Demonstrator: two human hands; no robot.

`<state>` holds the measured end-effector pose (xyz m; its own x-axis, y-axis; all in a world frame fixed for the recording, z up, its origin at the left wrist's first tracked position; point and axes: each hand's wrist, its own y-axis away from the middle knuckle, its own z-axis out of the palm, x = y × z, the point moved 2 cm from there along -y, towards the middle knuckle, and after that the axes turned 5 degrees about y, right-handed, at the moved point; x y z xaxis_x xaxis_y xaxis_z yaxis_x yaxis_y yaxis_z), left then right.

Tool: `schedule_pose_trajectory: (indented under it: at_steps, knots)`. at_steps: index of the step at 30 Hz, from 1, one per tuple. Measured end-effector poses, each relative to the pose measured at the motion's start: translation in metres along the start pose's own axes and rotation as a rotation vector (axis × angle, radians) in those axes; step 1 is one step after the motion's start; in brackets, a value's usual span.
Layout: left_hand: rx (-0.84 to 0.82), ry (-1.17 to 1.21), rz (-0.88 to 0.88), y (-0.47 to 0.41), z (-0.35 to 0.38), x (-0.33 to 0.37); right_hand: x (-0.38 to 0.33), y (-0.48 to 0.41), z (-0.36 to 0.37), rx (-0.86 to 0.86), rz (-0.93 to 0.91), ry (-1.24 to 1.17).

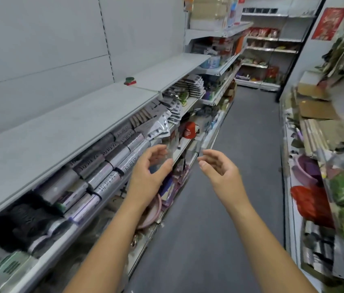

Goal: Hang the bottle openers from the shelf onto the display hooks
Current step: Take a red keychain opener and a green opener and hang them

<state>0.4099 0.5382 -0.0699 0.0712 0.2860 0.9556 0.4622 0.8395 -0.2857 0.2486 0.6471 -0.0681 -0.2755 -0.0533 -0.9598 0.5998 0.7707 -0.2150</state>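
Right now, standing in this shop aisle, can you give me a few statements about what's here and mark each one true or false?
1. The left hand and the right hand are both raised in front of the person. True.
2. Both hands wear gloves. False: hands and forearms are bare.
3. A green and red pad lies on the grey upper shelf. True.
4. The aisle floor is bright red. False: it is dark grey.
5. A poster hangs on the left wall panels. False: the red poster hangs at the upper right.
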Motion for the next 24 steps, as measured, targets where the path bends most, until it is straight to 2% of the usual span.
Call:
schedule_pose_trajectory:
  at_steps: [12,19,24]
  knots:
    - [0.166,-0.13,-0.022,-0.258,0.053,-0.043,0.038,-0.3,0.01,-0.19,-0.035,-0.049]
    - [0.352,-0.195,0.005,-0.376,0.022,-0.051,0.043,-0.431,0.06,-0.322,-0.088,-0.04]
    - [0.406,-0.255,-0.042,-0.442,-0.011,-0.063,0.044,-0.503,0.11,-0.392,-0.126,-0.041]
